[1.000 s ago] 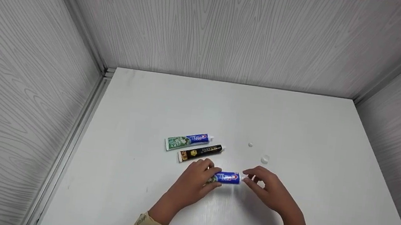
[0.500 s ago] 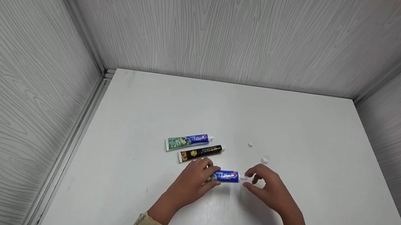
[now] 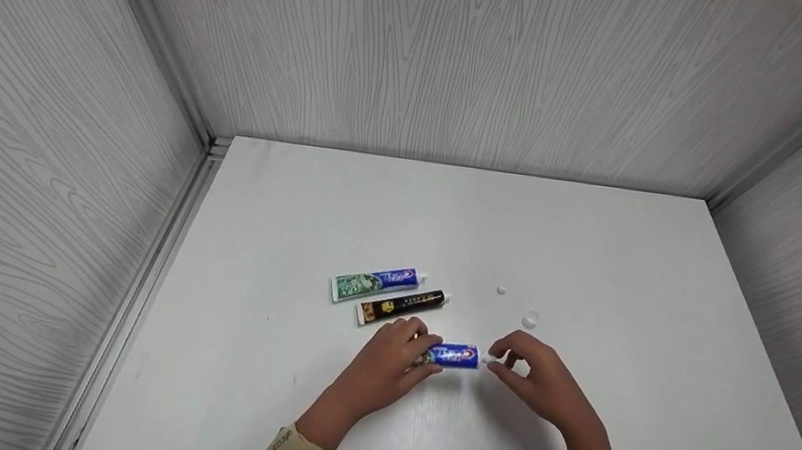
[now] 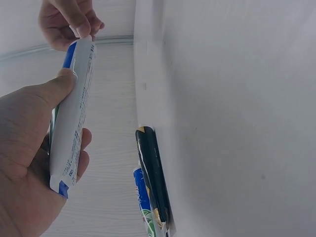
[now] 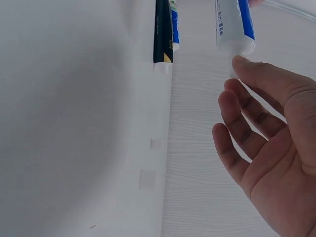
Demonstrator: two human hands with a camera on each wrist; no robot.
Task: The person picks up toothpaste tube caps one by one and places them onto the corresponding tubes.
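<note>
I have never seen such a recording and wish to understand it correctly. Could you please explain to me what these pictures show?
There is no machine here: a person works with two bare hands, the left hand and the right hand. The widest picture comes from a camera on the head, looking forward and down; the other two come from cameras on each wrist. The left hand holds a blue-and-green tube, while the right hand pinches its white end. On the white table lie another blue-and-green tube, a black tube and two small whitish pieces, perhaps caps.
</note>
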